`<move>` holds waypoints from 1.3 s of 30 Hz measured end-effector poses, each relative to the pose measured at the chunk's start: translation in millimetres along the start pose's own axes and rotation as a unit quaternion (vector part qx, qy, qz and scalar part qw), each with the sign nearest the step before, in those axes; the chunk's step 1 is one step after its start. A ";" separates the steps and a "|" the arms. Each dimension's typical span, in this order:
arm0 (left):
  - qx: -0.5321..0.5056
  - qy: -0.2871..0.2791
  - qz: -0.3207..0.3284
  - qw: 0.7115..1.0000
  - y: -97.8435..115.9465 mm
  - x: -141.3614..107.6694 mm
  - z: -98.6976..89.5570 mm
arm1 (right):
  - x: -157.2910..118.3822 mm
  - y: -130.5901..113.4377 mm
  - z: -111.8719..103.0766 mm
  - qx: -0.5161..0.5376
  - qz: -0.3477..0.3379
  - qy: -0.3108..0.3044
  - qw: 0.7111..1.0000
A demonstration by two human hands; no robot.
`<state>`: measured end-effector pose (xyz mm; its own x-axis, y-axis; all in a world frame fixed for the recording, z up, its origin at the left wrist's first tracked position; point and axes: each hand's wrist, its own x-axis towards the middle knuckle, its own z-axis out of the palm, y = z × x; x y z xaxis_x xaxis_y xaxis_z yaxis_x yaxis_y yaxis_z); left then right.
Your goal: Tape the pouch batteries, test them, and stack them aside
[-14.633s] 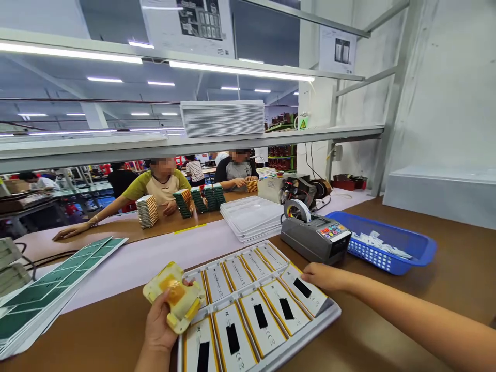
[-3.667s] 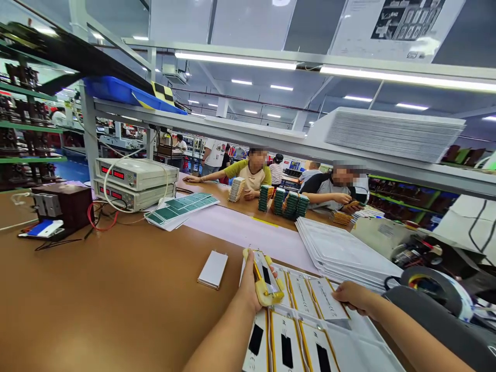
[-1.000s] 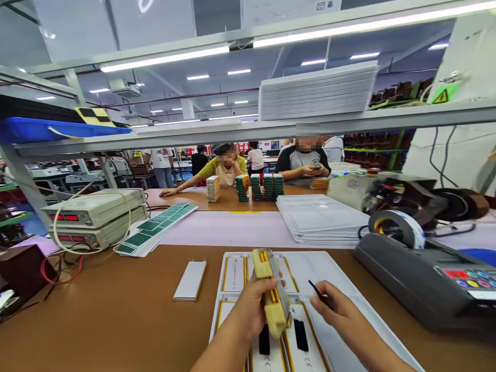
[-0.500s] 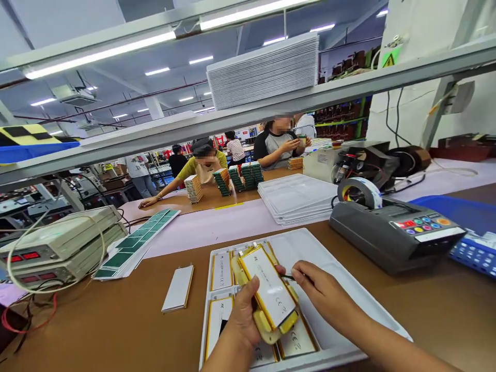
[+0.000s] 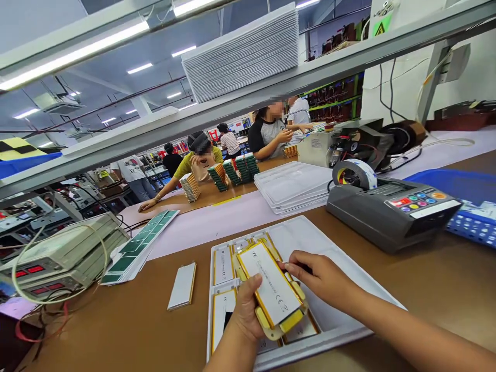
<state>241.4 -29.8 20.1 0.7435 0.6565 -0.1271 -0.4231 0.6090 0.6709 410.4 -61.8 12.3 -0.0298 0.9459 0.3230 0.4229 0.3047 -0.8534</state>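
A white flat battery cell with gold edges lies on a pale yellow holder. My left hand is wrapped round both, its thumb on the cell's face. At the cell's right edge my right hand is closed in a pinch; a small dark piece shows at its fingers, too hidden to name. Both hands are above a white tray with several similar cells in its left part. Another cell lies on the brown table left of the tray.
Tape dispenser at right, beside a blue basket. White trays are stacked behind. Left are green-patterned sheets and grey instruments. A shelf beam crosses above. Two people sit opposite near stacks of cells.
The view has shifted slightly. My right hand has stayed at the cell's right edge, its fingers slightly shifted. A person opposite has lowered one hand and stretched the other sideways.
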 end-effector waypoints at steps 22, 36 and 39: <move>0.005 0.100 -0.005 0.995 -19.6 5.6 3.2 | -6.9 5.1 9.3 -0.136 -0.013 -0.020 0.990; -0.002 0.035 -0.016 0.999 -14.3 7.7 -3.4 | -12.2 -14.1 -8.2 -0.158 -0.034 -0.034 0.986; -0.003 0.043 -0.004 0.999 -4.0 3.8 2.7 | -13.5 -10.6 -19.1 -0.280 -0.085 0.083 0.953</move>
<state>247.3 -30.9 19.0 0.7004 0.6866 -0.1948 -0.4199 0.6172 0.6654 423.6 -79.9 24.8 -0.0178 0.8435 0.5369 0.8424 0.3018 -0.4464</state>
